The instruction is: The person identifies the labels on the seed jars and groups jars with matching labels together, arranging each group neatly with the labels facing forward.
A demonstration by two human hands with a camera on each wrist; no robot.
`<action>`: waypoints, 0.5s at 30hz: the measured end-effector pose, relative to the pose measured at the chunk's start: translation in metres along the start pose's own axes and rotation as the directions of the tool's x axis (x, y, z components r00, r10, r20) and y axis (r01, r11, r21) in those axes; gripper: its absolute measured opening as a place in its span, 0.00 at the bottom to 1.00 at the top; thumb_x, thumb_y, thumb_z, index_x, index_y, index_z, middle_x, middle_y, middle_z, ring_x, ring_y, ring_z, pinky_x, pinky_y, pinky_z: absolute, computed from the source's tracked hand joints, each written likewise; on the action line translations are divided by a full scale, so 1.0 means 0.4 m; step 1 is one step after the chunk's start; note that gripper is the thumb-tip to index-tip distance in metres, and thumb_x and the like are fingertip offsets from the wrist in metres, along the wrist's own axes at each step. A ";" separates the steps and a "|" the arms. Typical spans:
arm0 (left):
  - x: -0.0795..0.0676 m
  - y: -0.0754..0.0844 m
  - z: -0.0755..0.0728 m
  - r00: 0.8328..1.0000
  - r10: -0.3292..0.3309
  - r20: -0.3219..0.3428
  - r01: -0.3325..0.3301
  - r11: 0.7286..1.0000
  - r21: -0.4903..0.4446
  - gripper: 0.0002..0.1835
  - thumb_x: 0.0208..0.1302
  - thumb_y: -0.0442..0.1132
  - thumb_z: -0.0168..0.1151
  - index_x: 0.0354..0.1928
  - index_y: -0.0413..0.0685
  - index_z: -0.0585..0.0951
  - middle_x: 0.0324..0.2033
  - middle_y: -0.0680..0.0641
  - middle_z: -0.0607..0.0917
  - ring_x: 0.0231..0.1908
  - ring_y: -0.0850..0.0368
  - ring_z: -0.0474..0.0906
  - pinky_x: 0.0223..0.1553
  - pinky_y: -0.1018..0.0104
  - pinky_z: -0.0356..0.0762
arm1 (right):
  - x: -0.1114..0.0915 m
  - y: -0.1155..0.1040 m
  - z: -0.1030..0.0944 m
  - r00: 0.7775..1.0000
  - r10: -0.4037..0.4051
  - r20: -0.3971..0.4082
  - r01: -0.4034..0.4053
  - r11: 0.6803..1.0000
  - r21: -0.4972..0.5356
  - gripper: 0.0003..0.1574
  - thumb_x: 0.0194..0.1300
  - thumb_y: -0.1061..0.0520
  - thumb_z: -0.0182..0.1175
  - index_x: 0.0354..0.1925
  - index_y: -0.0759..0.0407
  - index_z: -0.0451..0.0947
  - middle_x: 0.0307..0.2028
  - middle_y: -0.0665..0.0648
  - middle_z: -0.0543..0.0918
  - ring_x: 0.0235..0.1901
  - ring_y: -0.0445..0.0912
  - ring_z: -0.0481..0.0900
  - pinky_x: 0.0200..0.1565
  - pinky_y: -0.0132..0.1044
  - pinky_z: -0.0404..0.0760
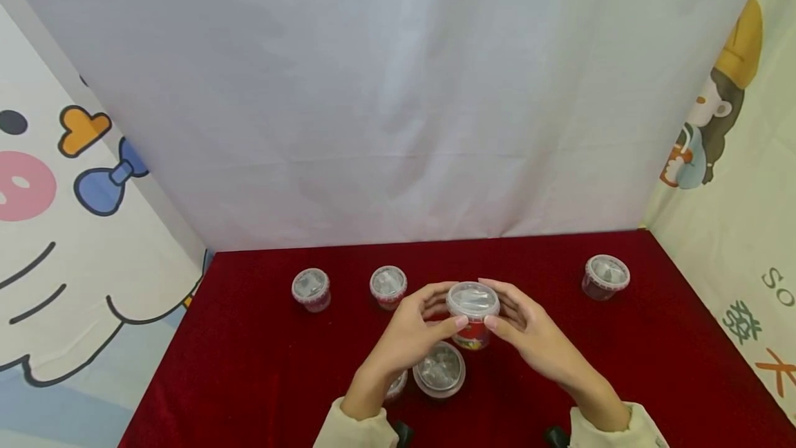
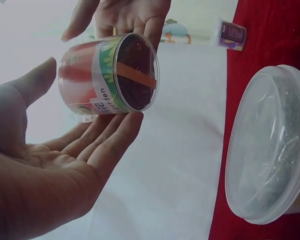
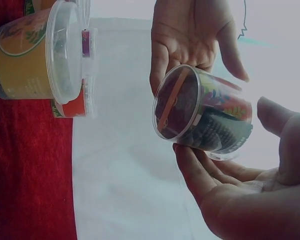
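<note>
A small clear plastic tub [image 1: 472,332] with a transparent lid and a red printed label is held up between both hands, above the red table. On its left side, the left hand [image 1: 404,334] holds it with the thumb in front and the fingers behind. The right hand [image 1: 539,336] holds the opposite side the same way. Through the tub's clear bottom, dark contents and an orange strip show in the left wrist view. Below the hands stands a wider lidded tub [image 1: 439,369], with a yellow label in the right wrist view. A smaller tub [image 1: 396,386] is partly hidden by the left forearm.
Two small lidded tubs, one at the back left [image 1: 311,289] and another nearer the middle [image 1: 388,287], stand on the red cloth [image 1: 249,344]. A further tub [image 1: 605,276] is at the back right. A white curtain [image 1: 373,102] hangs behind, with printed panels on both sides.
</note>
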State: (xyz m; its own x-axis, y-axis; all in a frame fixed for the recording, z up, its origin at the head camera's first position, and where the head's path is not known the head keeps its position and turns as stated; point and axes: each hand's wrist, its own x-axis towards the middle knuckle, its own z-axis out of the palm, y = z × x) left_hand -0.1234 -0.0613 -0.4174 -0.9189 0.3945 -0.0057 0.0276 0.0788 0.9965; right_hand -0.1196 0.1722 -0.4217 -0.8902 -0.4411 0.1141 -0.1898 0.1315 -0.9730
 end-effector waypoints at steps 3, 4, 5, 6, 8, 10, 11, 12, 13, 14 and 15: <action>-0.002 0.003 0.000 1.000 0.000 -0.028 0.000 1.000 0.000 0.28 0.74 0.37 0.68 0.72 0.37 0.74 0.65 0.36 0.81 0.67 0.38 0.77 0.55 0.57 0.86 | 0.003 -0.001 0.004 1.000 0.001 -0.008 -0.001 1.000 0.005 0.35 0.82 0.60 0.57 0.77 0.71 0.59 0.73 0.75 0.68 0.64 0.26 0.71 0.61 0.24 0.76; -0.002 0.005 0.001 0.999 -0.001 -0.038 0.001 1.000 0.003 0.28 0.74 0.37 0.68 0.71 0.37 0.74 0.65 0.36 0.81 0.66 0.39 0.78 0.56 0.57 0.86 | 0.003 -0.001 0.006 1.000 0.000 -0.010 0.000 1.000 0.007 0.35 0.81 0.60 0.57 0.77 0.71 0.59 0.73 0.75 0.68 0.64 0.26 0.71 0.61 0.24 0.76; -0.003 0.005 0.002 0.999 0.001 -0.049 -0.001 1.000 0.010 0.28 0.73 0.37 0.69 0.71 0.37 0.74 0.64 0.36 0.82 0.66 0.39 0.78 0.57 0.57 0.85 | 0.004 -0.001 0.008 1.000 0.000 -0.014 0.000 1.000 0.007 0.35 0.81 0.60 0.57 0.77 0.71 0.59 0.73 0.74 0.68 0.65 0.26 0.71 0.61 0.24 0.76; -0.003 0.007 0.003 0.998 0.003 -0.058 -0.002 1.000 0.014 0.28 0.73 0.38 0.69 0.71 0.37 0.75 0.64 0.37 0.82 0.66 0.39 0.78 0.57 0.56 0.85 | 0.005 0.000 0.010 1.000 -0.003 -0.019 0.003 1.000 0.006 0.35 0.81 0.60 0.58 0.77 0.71 0.59 0.73 0.74 0.69 0.65 0.26 0.71 0.61 0.24 0.75; -0.003 0.008 0.006 0.997 0.005 -0.074 -0.003 1.000 0.028 0.28 0.72 0.38 0.71 0.70 0.38 0.75 0.63 0.38 0.83 0.65 0.40 0.79 0.57 0.57 0.85 | 0.007 0.001 0.014 1.000 -0.009 -0.028 0.009 1.000 -0.004 0.35 0.81 0.60 0.58 0.77 0.70 0.60 0.72 0.74 0.69 0.65 0.26 0.71 0.62 0.24 0.75; -0.005 0.011 0.009 0.996 0.009 -0.087 -0.006 0.999 0.039 0.29 0.71 0.38 0.72 0.69 0.38 0.75 0.62 0.38 0.84 0.64 0.41 0.80 0.56 0.58 0.85 | 0.009 0.003 0.018 0.999 -0.014 -0.037 0.013 1.000 -0.013 0.35 0.80 0.60 0.59 0.77 0.69 0.61 0.71 0.73 0.71 0.64 0.26 0.72 0.62 0.24 0.76; -0.005 0.011 0.011 0.996 0.012 -0.091 -0.008 0.999 0.044 0.29 0.70 0.38 0.72 0.69 0.38 0.75 0.61 0.39 0.84 0.63 0.41 0.80 0.55 0.58 0.85 | 0.010 0.004 0.019 0.999 -0.016 -0.042 0.015 1.000 -0.017 0.35 0.80 0.60 0.60 0.77 0.69 0.61 0.71 0.73 0.71 0.64 0.26 0.72 0.62 0.24 0.76; -0.007 0.013 0.012 0.995 0.015 -0.095 -0.011 0.999 0.046 0.29 0.70 0.38 0.73 0.69 0.38 0.75 0.61 0.39 0.84 0.62 0.42 0.80 0.55 0.58 0.86 | 0.011 0.005 0.021 0.999 -0.017 -0.045 0.017 1.000 -0.018 0.35 0.80 0.61 0.60 0.76 0.69 0.61 0.70 0.73 0.72 0.64 0.27 0.73 0.61 0.25 0.77; -0.008 0.013 0.012 0.995 0.020 -0.096 -0.015 0.999 0.048 0.29 0.70 0.38 0.73 0.69 0.38 0.75 0.61 0.39 0.84 0.62 0.42 0.80 0.55 0.58 0.86 | 0.012 0.006 0.022 0.999 -0.019 -0.046 0.018 1.000 -0.020 0.35 0.80 0.61 0.60 0.76 0.69 0.61 0.70 0.73 0.72 0.63 0.27 0.73 0.61 0.25 0.77; -0.008 0.013 0.013 0.995 0.024 -0.096 -0.019 0.999 0.047 0.29 0.69 0.38 0.73 0.69 0.37 0.75 0.60 0.38 0.84 0.62 0.42 0.80 0.55 0.58 0.86 | 0.013 0.007 0.022 0.999 -0.022 -0.047 0.021 1.000 -0.019 0.35 0.79 0.61 0.60 0.76 0.69 0.61 0.70 0.73 0.72 0.63 0.27 0.73 0.61 0.25 0.77; -0.009 0.014 0.012 0.995 0.028 -0.096 -0.024 0.999 0.047 0.29 0.70 0.38 0.73 0.69 0.37 0.75 0.60 0.38 0.84 0.62 0.42 0.80 0.55 0.58 0.86 | 0.014 0.008 0.022 0.999 -0.026 -0.047 0.025 1.000 -0.018 0.35 0.80 0.61 0.60 0.76 0.69 0.61 0.69 0.73 0.73 0.63 0.27 0.74 0.61 0.25 0.77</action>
State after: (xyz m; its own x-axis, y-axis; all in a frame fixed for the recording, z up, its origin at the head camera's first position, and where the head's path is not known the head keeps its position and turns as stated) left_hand -0.1181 -0.0578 -0.4124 -0.9512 0.3071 0.0304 0.0681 0.1128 0.9913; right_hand -0.1216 0.1623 -0.4258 -0.9033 -0.4026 0.1481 -0.2191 0.1364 -0.9661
